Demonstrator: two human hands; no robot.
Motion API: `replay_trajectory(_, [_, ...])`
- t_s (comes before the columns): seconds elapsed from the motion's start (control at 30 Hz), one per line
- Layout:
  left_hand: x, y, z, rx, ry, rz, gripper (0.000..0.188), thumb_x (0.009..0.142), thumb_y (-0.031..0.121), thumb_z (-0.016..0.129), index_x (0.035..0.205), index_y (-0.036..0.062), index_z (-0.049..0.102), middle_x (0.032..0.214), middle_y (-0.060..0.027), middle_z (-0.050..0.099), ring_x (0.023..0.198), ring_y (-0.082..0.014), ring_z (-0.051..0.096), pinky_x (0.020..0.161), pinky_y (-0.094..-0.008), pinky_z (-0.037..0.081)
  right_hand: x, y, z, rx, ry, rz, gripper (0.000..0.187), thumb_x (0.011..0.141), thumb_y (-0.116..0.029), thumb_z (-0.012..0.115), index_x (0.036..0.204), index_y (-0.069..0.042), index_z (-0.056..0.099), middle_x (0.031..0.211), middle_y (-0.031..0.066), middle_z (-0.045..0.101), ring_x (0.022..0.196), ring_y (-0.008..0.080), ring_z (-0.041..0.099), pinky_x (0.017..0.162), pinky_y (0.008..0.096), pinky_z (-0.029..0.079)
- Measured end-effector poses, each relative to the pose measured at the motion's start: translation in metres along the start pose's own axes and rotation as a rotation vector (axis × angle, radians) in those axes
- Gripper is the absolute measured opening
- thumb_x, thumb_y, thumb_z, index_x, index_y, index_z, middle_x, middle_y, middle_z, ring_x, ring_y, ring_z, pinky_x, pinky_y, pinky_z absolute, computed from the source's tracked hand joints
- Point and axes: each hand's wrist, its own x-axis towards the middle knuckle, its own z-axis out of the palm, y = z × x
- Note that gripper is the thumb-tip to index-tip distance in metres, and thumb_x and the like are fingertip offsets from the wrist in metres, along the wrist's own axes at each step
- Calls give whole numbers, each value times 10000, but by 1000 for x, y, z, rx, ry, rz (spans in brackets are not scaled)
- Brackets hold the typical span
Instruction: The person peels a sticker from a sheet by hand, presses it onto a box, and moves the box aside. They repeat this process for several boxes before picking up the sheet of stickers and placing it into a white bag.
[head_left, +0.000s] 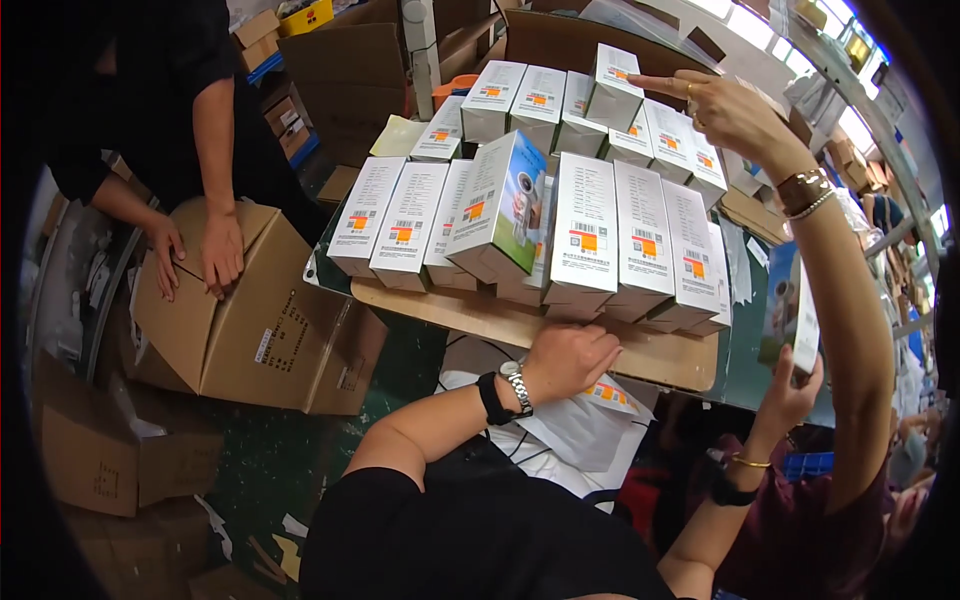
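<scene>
My left hand [568, 364], with a metal watch and a black band on its wrist, is closed at the front edge of a brown board [440, 313]. What its curled fingers hold, if anything, is hidden. Just below it lies a white sheet with orange labels [608, 395]. Off the board's right end, my right hand [790, 392] grips the lower end of a small carton [798, 305] with a white side and a picture side. Rows of white cartons [585, 235] stand on the board, each with a barcode and an orange sticker. One carton [500, 205] sits tilted, its picture side showing a camera-like device.
A co-worker's hand [735, 115] at right touches a raised carton [614, 85] at the back. Another person's hands [215, 250] rest on a large cardboard box [270, 320] at left. Open cardboard boxes [110, 450] and scraps lie on the green floor.
</scene>
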Motion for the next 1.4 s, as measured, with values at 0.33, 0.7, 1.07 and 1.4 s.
replay_trajectory(0.33, [-2, 2, -7, -91, -34, 9, 110, 1012, 204, 738, 963, 109, 764, 827, -69, 686, 736, -299, 710, 646, -423, 569, -74, 58, 7, -128, -119, 25, 666, 998, -277, 849, 1470, 87, 551, 1217, 183, 727, 1061, 230, 689, 966, 374, 563])
replay_trajectory(0.7, [5, 1, -10, -71, -42, 1, 60, 994, 168, 764, 987, 112, 783, 812, -69, 699, 697, -295, 708, 614, -408, 554, -77, 21, 5, -157, -5, 123, 591, 1006, -205, 835, 1458, 75, 577, 1247, 139, 721, 1021, 170, 696, 911, 331, 584])
replay_trajectory(1.07, [10, 9, -8, -57, -43, -5, 28, 976, 129, 782, 977, 103, 791, 773, -72, 682, 654, -295, 685, 584, -400, 526, -121, -33, 17, -187, -84, 109, 665, 919, -136, 910, 1416, 53, 511, 1227, 153, 703, 1028, 184, 740, 875, 307, 621])
replay_trajectory(1.4, [10, 10, -6, -1, -44, 11, 18, 967, 96, 801, 984, 94, 798, 771, -84, 670, 637, -289, 666, 579, -383, 507, -144, -57, 20, -250, -226, 168, 745, 844, -256, 978, 1364, 6, 514, 1138, 155, 698, 876, 240, 709, 775, 354, 587])
